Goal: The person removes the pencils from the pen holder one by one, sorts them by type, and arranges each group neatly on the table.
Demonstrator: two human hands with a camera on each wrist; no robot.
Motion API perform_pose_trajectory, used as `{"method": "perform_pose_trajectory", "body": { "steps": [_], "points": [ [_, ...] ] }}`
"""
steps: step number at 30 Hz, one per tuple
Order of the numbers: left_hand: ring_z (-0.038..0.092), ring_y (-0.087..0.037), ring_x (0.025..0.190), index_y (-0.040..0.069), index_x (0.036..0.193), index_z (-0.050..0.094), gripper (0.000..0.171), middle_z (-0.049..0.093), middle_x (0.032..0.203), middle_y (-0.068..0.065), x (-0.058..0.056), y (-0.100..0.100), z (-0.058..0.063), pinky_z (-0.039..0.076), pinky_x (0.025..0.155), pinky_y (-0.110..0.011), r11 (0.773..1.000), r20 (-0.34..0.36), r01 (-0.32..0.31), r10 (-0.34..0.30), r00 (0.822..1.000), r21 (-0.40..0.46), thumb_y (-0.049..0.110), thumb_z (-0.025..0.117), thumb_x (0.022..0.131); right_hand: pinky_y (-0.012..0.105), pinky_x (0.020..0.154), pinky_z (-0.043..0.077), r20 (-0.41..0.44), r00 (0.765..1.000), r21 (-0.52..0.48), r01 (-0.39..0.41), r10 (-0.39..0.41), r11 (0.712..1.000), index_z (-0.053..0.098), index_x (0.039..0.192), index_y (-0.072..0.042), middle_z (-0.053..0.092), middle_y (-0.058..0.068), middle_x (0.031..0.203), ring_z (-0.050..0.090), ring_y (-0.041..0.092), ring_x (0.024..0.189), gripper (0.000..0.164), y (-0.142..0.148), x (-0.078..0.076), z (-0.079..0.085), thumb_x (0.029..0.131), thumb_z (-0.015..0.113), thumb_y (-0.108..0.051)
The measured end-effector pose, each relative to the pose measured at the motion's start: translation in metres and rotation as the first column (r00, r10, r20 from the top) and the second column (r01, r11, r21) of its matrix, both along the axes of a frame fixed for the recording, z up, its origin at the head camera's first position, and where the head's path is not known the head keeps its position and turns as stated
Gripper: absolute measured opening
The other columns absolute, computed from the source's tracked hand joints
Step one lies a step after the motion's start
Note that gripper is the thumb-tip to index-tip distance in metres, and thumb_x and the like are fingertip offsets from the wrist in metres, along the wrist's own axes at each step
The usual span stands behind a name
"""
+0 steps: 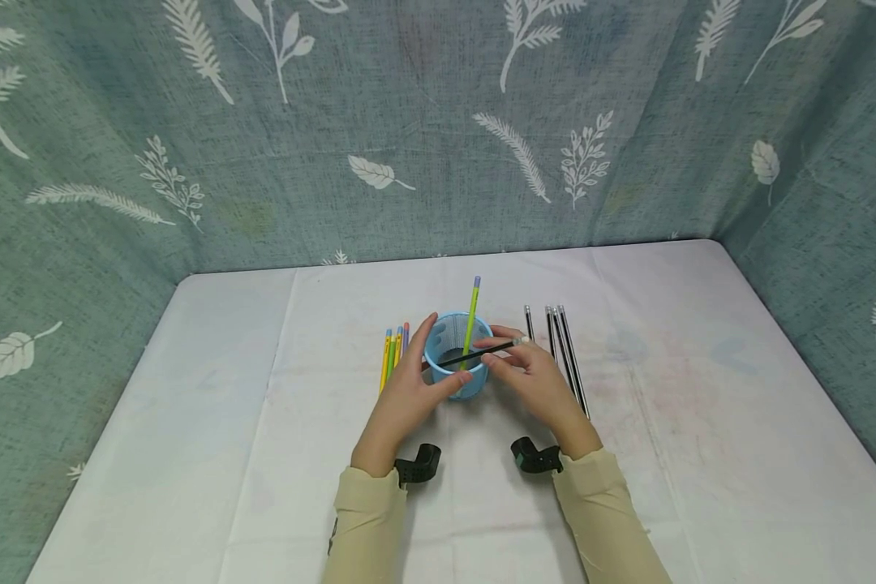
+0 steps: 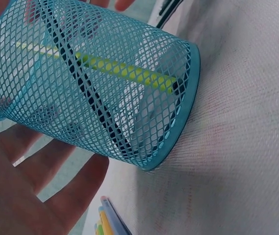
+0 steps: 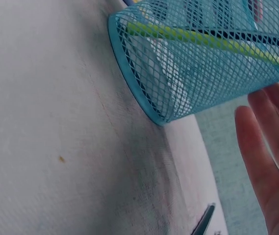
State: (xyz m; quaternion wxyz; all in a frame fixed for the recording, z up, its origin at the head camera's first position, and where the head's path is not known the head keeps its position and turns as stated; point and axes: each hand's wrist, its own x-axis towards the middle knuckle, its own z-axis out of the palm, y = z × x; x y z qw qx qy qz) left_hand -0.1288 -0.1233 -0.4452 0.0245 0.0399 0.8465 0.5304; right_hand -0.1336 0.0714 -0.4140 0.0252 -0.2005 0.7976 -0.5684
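Observation:
A light blue mesh pencil cup (image 1: 470,388) stands on the table between both hands. My left hand (image 1: 407,391) grips its left side, thumb at the near rim and fingers along the wall. A green pencil (image 1: 470,320) stands in the cup, its blue end above the rim. Slanting inside is a black pencil (image 2: 91,92), its upper end over the right rim. There my right hand (image 1: 536,380) holds that end between thumb and fingers. In the right wrist view, fingers (image 3: 258,147) extend beside the mesh.
Yellow, green and purple pencils (image 1: 390,357) lie left of the cup, partly behind the left hand. Several black pencils (image 1: 567,349) lie on the right, close to the right forearm. A white cloth (image 1: 190,422) covers the table, and a patterned curtain (image 1: 423,105) hangs behind it.

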Motion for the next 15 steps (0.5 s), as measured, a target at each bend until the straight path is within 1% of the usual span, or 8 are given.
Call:
{"method": "perform_pose_trajectory", "body": {
  "steps": [3, 5, 7, 10, 15],
  "points": [
    [0.029, -0.015, 0.126, 0.048, 0.136, 0.013, 0.086, 0.021, 0.142, 0.011, -0.0003, 0.0000, -0.0001, 0.032, 0.097, -0.045, 1.000, 0.004, -0.009, 0.009, 1.000, -0.005, 0.056, 0.067, 0.069, 0.042, 0.087, 0.041, -0.013, 1.000, -0.004, -0.019, 0.019, 1.000, 0.065, 0.104, -0.001, 0.041, 0.011, 0.134, 0.039, 0.023, 0.121, 0.024, 0.0010, -0.0015, -0.0012, 0.090, 0.054, -0.018],
    [0.027, -0.015, 0.127, 0.047, 0.137, 0.014, 0.087, 0.020, 0.143, 0.011, -0.0002, 0.0001, 0.0002, 0.032, 0.097, -0.045, 1.000, 0.008, -0.013, 0.013, 1.000, -0.003, 0.055, 0.067, 0.069, 0.041, 0.087, 0.042, -0.025, 1.000, 0.007, -0.017, 0.017, 1.000, 0.064, 0.104, -0.001, 0.041, 0.011, 0.134, 0.039, 0.023, 0.120, 0.024, 0.0013, -0.0020, -0.0014, 0.090, 0.054, -0.018],
    [0.026, -0.015, 0.128, 0.045, 0.138, 0.014, 0.087, 0.019, 0.143, 0.011, -0.0002, 0.0002, 0.0002, 0.032, 0.097, -0.045, 1.000, 0.010, -0.015, 0.015, 1.000, 0.001, 0.055, 0.067, 0.070, 0.040, 0.086, 0.042, -0.045, 0.999, 0.014, -0.004, 0.005, 1.000, 0.065, 0.103, -0.002, 0.041, 0.010, 0.133, 0.041, 0.023, 0.119, 0.023, 0.0009, -0.0020, -0.0004, 0.089, 0.055, -0.017],
    [0.024, -0.015, 0.129, 0.044, 0.138, 0.014, 0.087, 0.019, 0.143, 0.010, 0.0001, 0.0005, 0.0005, 0.031, 0.097, -0.046, 1.000, 0.012, -0.015, 0.015, 1.000, 0.002, 0.053, 0.068, 0.070, 0.038, 0.084, 0.044, -0.086, 0.996, 0.024, 0.025, -0.023, 0.999, 0.066, 0.102, -0.003, 0.043, 0.010, 0.132, 0.044, 0.023, 0.115, 0.020, 0.0002, -0.0007, 0.0024, 0.088, 0.057, -0.015],
    [0.024, -0.015, 0.128, 0.046, 0.137, 0.014, 0.088, 0.021, 0.142, 0.010, 0.0006, 0.0004, 0.0005, 0.031, 0.097, -0.045, 1.000, 0.016, -0.017, 0.016, 1.000, 0.002, 0.055, 0.068, 0.069, 0.037, 0.082, 0.044, -0.136, 0.989, 0.006, 0.058, -0.057, 0.998, 0.067, 0.097, -0.005, 0.048, 0.011, 0.125, 0.046, 0.023, 0.111, 0.015, 0.0000, 0.0007, 0.0073, 0.088, 0.057, -0.012]
  ]
}}
